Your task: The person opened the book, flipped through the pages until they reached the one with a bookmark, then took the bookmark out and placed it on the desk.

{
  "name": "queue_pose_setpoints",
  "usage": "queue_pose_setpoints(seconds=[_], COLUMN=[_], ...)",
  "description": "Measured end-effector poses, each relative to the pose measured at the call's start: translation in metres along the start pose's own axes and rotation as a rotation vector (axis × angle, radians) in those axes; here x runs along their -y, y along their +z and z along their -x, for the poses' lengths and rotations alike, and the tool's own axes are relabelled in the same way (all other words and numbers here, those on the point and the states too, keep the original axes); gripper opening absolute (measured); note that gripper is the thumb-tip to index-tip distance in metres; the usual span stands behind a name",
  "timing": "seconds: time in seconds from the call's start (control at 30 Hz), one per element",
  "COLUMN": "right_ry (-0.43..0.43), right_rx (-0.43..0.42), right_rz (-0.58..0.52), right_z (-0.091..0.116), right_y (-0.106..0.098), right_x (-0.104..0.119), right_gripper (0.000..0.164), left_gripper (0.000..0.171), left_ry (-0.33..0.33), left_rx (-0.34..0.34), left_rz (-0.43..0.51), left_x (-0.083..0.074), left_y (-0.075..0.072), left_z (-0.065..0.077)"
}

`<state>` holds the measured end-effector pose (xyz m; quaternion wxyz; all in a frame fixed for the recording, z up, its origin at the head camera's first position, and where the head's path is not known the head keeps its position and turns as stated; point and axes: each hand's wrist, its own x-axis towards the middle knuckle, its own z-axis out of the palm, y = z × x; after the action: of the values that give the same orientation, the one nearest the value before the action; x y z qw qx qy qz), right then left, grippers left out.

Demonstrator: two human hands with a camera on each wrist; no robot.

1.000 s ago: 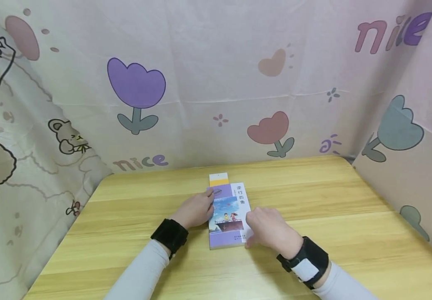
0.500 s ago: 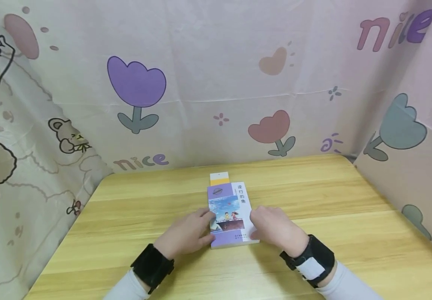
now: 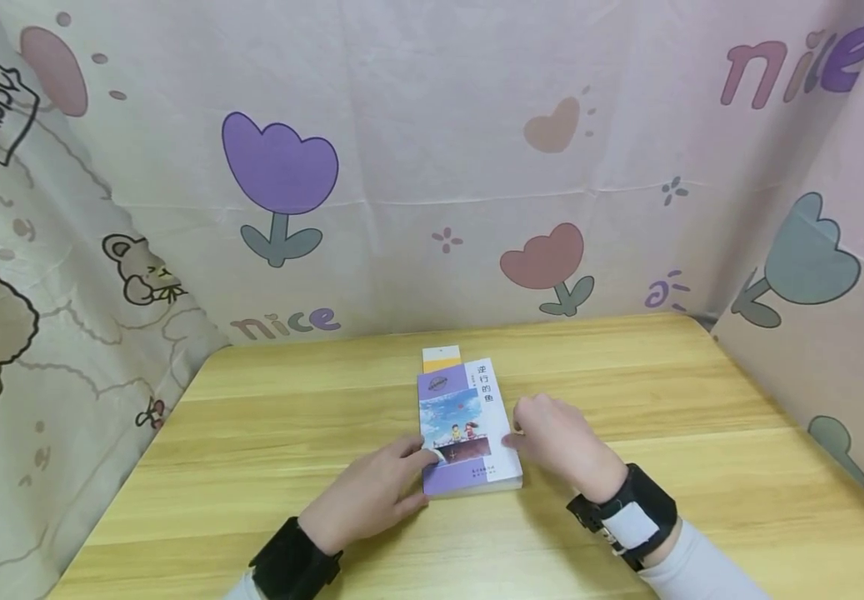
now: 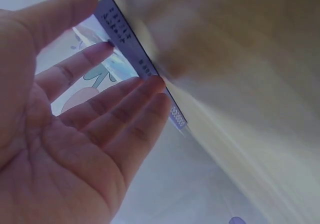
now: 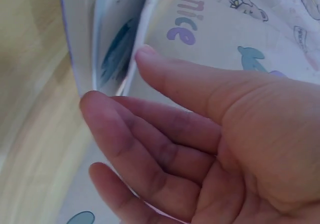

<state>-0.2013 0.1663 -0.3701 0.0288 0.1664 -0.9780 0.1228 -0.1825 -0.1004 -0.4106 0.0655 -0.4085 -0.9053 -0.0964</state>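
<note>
Head view shows a wooden table (image 3: 626, 467) walled in by a printed cloth (image 3: 417, 150) with tulips, hearts and a bear; the word "nice" can be read on it twice, and "HAPPY" in a tilted frame at the far left. A book (image 3: 465, 429) lies flat at the table's middle, its long axis running away from the person, its spine on the left. A yellow and white card (image 3: 441, 358) pokes out from under its far end. The left hand (image 3: 372, 496) rests at the near left corner, fingers straight against the spine, grasping nothing. The right hand (image 3: 555, 442) is at the right long edge; the right wrist view shows its thumb (image 5: 175, 79) and fingertips (image 5: 97, 109) on the page edges, lightly pinching them. Both hands sit about equally close. The cover bears a purple band, a picture of two children, and the title 逆行的鱼.
</note>
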Motion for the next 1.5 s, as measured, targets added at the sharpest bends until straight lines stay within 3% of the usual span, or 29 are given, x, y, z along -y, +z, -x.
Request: queue_pose_setpoints(seconds=[0.27,0.47,0.67,1.5], right_ry=[-0.001,-0.013,-0.016,-0.023], right_rx=[-0.018,0.006,0.016,0.01], right_rz=[-0.023,-0.039,-0.061,-0.016], right_z=[-0.007,-0.01,-0.011,-0.012], right_y=[0.011,0.018,0.02,0.022], right_x=[-0.007,-0.009,-0.008,-0.009], right_gripper=[0.025,0.015,0.01,0.012], left_gripper=[0.048,0.045,0.044,0.045], left_ry=[0.013,-0.003,-0.015,-0.002], left_rx=[0.029,0.035,0.034,0.027], left_rz=[0.007,0.007,0.006,0.051], left_x=[-0.004,-0.005,-0.005,-0.001], left_y=[0.001,0.002,0.002,0.006], left_z=[0.004,0.006,0.005,0.002])
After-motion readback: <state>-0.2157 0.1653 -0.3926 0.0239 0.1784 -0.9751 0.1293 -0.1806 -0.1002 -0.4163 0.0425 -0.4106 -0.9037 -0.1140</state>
